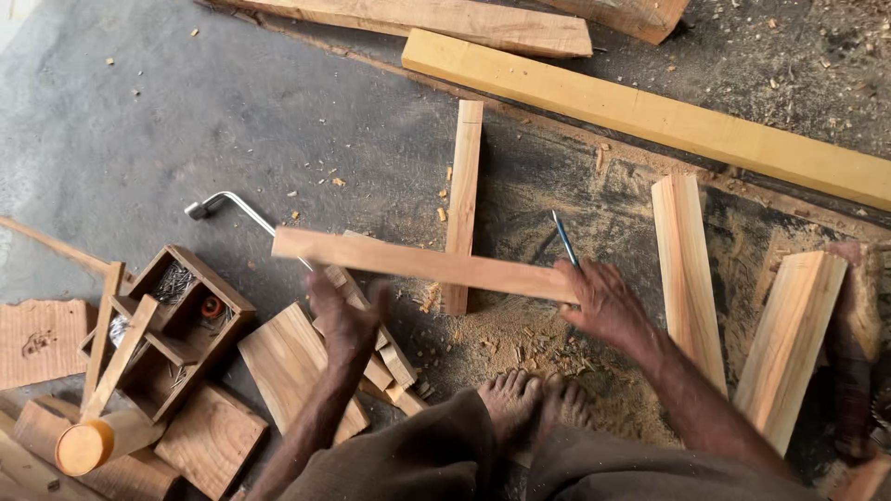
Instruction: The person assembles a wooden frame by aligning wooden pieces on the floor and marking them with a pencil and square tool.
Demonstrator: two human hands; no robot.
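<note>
A: Above the sawdust-strewn floor, head view: the wooden slat is hanging level, gripped at both ends.

B: Hands?

A: The left hand is closing around the slat's underside near the left end. The right hand is clamping the right end and pinching a blue pencil too.

B: Surroundings?

A: A second slat is lying on the floor behind it. A compartmented wooden nail box is sitting left, a metal crank handle near it. Bare feet are resting below.

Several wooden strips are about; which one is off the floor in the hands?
The long horizontal strip, gripped by the left hand and right hand. The upright strip beneath it and the others lie on the floor.
</note>
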